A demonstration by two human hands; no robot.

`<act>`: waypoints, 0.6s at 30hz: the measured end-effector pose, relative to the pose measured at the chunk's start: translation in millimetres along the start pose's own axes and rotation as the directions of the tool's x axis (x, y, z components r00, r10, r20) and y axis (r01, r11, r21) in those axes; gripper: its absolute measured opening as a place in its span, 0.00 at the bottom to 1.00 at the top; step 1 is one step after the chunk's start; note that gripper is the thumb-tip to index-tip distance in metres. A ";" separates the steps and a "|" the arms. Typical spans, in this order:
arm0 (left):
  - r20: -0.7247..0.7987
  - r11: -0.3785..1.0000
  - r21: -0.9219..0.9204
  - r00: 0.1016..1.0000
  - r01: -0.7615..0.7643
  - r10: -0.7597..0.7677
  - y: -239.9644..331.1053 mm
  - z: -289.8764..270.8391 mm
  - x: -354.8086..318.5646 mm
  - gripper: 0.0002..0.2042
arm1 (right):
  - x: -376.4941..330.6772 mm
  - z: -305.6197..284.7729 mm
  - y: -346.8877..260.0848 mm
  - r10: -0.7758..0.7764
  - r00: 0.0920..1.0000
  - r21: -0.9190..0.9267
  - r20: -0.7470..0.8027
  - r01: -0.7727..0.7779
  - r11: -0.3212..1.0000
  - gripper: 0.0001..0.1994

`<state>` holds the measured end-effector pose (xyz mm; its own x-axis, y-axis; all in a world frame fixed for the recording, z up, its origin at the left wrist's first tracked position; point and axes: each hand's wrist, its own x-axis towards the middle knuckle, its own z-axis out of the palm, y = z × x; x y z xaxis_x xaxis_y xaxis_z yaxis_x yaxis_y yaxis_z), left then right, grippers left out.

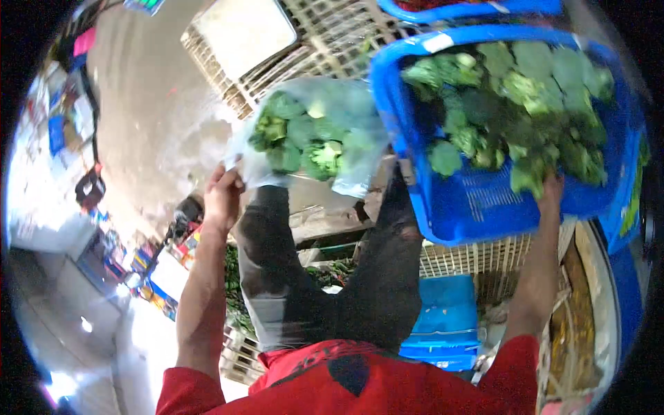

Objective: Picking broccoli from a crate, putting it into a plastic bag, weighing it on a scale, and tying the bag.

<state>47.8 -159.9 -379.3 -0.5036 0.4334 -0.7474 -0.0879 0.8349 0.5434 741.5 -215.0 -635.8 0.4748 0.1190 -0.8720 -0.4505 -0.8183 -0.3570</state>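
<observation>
My left hand (225,192) is closed on the edge of a clear plastic bag (357,187). Green broccoli (325,158) fills the bag, which spreads out in front of my knees. To the right, a blue plastic basket (453,221) tilts toward me, with a heap of broccoli florets (532,90) in its far part. My right hand (551,187) reaches over the basket's near rim and grips a floret at the near edge of the heap; the leafy heads hide most of its fingers.
A woven crate with a white board (242,38) on it stands beyond the bag. Another blue basket (477,10) is at the far edge. A blue box (446,311) sits by my right thigh. Under the broccoli basket is a woven crate (470,257). Bare floor (149,90) stretches left.
</observation>
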 end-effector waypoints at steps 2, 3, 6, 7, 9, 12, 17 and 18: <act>0.184 0.998 -0.058 0.983 0.015 -0.004 -17.2 15.7 18.7 0.18 | -23.0 -68.5 -11.3 -0.223 0.968 0.002 0.111 0.224 0.974 0.29; 0.223 0.993 -0.115 0.975 0.019 0.007 -20.5 15.3 20.6 0.17 | -58.9 -70.5 -17.2 -0.245 0.954 0.084 0.175 0.233 0.969 0.29; 0.265 0.979 -0.201 0.964 0.027 0.028 -23.6 6.2 22.7 0.14 | -152.1 -38.1 -19.5 -0.083 0.906 0.118 0.415 0.037 0.992 0.24; 0.239 0.967 -0.253 0.970 0.026 0.036 -27.3 -8.0 25.8 0.10 | -195.0 -6.1 -14.1 -0.047 0.795 0.125 0.605 -0.036 0.992 0.25; 0.278 0.959 -0.268 0.960 0.093 -0.016 -20.2 7.7 28.4 0.04 | -274.9 64.4 1.3 -0.100 0.720 0.225 0.687 -0.081 0.971 0.25; 0.292 0.953 -0.267 0.955 0.141 -0.060 -20.1 -3.8 29.1 0.06 | -331.1 189.9 59.9 0.098 0.552 0.082 0.828 -0.292 0.953 0.32; 0.392 0.944 -0.287 0.919 0.163 -0.039 -18.8 -20.2 36.5 0.07 | -298.9 308.8 132.8 0.193 0.651 -0.012 0.734 -0.272 0.962 0.19; 0.403 0.940 -0.294 0.914 0.172 -0.041 -23.0 -26.1 41.3 0.07 | -286.3 310.5 146.1 0.123 0.754 -0.055 0.645 -0.115 0.992 0.18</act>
<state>6.6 -170.1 -412.7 -0.1108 0.4984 -0.8598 -0.4220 0.7597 0.4948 305.0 -194.0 -542.3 -0.1852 0.3515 -0.9177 -0.4594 -0.8565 -0.2353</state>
